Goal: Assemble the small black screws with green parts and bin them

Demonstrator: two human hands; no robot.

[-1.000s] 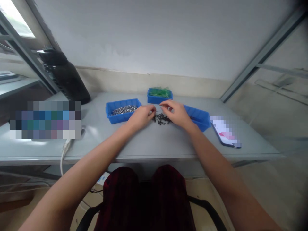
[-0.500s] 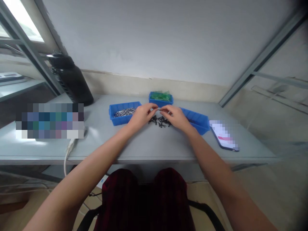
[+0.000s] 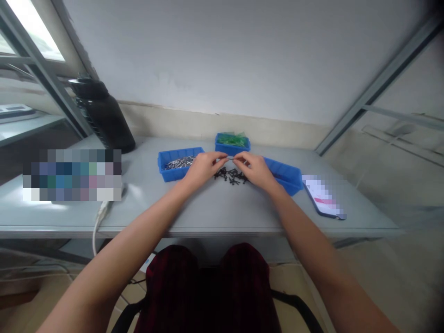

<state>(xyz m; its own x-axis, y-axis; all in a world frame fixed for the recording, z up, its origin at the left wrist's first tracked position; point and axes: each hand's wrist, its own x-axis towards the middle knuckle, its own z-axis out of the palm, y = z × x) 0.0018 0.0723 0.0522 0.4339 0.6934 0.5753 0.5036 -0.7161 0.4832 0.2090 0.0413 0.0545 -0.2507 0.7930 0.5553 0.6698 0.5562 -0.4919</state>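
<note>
Between my fingertips is a small, thin metallic piece [image 3: 231,158]. My left hand [image 3: 204,167] pinches its left end, and my right hand [image 3: 255,169] pinches the right end. Just below lies a loose pile of black screws [image 3: 233,175] on the grey table. A blue bin [image 3: 173,175] of silvery metal pins stands beside my left hand. Behind both hands a small blue bin [image 3: 231,149] holds green plastic bags. Another blue bin [image 3: 293,181] is partly hidden behind my right hand, with dark contents inside.
A black bottle [image 3: 106,118] stands at the back left of the table [image 3: 222,212]. In front of it is a blurred-out object [image 3: 72,175] near a white cable [image 3: 99,219]. A phone [image 3: 322,199] lies at the right.
My right hand has shifted slightly to the right, so more of the thin piece shows between my fingertips. My left hand has barely moved.
</note>
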